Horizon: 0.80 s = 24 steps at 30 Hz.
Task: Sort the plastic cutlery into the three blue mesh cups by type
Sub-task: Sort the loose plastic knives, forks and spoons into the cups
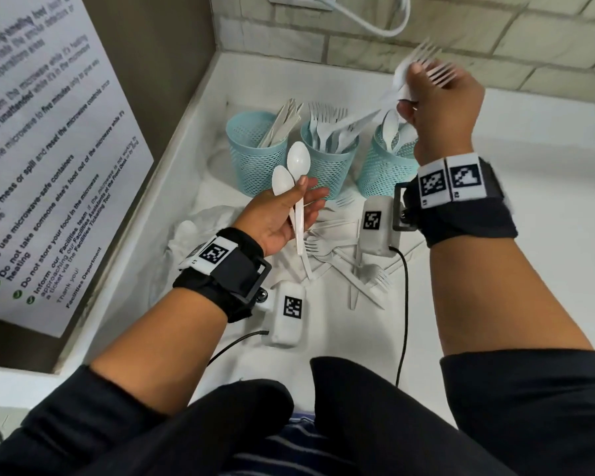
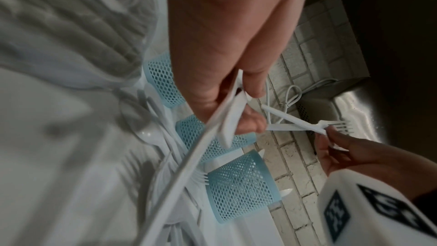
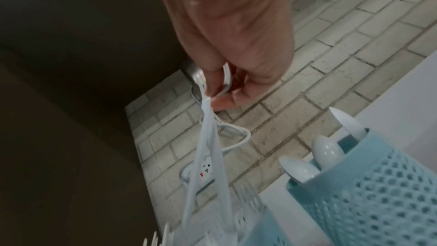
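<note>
Three blue mesh cups stand in a row: the left cup (image 1: 256, 146) has knives, the middle cup (image 1: 328, 166) forks, the right cup (image 1: 383, 166) spoons. My left hand (image 1: 304, 197) pinches two white spoons (image 1: 298, 163), bowls up, in front of the left and middle cups. Their handles (image 2: 227, 119) run between its fingers. My right hand (image 1: 413, 87) is raised above the right cup and grips a bunch of white forks (image 1: 433, 67), tines up. The fork handles (image 3: 212, 137) hang down toward the middle cup (image 3: 260, 231), beside the spoon cup (image 3: 378, 194).
Loose white cutlery (image 1: 340, 262) lies in a pile on the white counter below my hands. A crumpled clear plastic bag (image 1: 200, 228) lies left of the pile. A printed notice (image 1: 49, 149) covers the left wall. A white cable (image 1: 375, 18) hangs on the brick back wall.
</note>
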Each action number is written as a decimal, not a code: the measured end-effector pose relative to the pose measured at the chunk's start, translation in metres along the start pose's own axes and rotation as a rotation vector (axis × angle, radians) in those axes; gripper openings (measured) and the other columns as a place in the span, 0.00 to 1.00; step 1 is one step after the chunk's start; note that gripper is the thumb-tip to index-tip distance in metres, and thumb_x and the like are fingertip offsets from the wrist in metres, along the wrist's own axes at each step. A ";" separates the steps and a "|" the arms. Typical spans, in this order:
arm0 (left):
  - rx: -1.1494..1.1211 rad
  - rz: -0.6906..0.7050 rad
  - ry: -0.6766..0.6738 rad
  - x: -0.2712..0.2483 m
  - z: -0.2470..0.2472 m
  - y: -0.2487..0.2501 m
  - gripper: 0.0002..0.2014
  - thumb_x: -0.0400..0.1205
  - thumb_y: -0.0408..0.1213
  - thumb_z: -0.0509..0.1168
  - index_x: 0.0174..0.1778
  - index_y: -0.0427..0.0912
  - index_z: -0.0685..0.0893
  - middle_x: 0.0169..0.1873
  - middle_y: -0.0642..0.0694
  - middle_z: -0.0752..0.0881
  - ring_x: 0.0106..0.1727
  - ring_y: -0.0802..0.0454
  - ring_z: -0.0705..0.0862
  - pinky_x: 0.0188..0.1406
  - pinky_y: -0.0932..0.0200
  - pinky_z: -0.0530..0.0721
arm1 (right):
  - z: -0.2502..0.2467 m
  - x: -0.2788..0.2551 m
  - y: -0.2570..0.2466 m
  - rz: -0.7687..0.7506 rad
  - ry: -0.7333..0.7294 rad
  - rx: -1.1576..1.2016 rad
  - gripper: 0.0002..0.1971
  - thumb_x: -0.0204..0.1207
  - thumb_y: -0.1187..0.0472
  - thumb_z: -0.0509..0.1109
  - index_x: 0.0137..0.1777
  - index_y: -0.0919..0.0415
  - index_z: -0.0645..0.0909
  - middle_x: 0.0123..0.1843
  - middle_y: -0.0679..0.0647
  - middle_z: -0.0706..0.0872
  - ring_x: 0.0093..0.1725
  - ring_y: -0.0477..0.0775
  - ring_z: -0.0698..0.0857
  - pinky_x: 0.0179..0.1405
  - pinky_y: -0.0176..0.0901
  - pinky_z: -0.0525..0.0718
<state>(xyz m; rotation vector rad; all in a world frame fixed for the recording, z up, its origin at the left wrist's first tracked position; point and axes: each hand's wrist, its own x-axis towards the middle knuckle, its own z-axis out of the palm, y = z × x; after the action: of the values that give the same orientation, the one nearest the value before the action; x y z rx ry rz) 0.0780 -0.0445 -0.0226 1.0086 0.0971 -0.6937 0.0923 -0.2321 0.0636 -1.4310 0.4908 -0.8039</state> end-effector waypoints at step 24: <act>0.007 -0.085 -0.135 -0.006 -0.004 0.005 0.08 0.85 0.30 0.56 0.52 0.42 0.80 0.39 0.49 0.92 0.36 0.58 0.90 0.33 0.67 0.86 | 0.020 -0.023 0.036 -0.463 -0.249 -0.709 0.19 0.73 0.50 0.72 0.59 0.59 0.81 0.54 0.58 0.83 0.45 0.46 0.80 0.43 0.31 0.70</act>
<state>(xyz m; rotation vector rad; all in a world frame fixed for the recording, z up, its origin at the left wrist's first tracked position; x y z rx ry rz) 0.0772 -0.0366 -0.0184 0.9656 0.0202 -0.8386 0.0984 -0.2035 0.0268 -2.3278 0.2556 -0.8324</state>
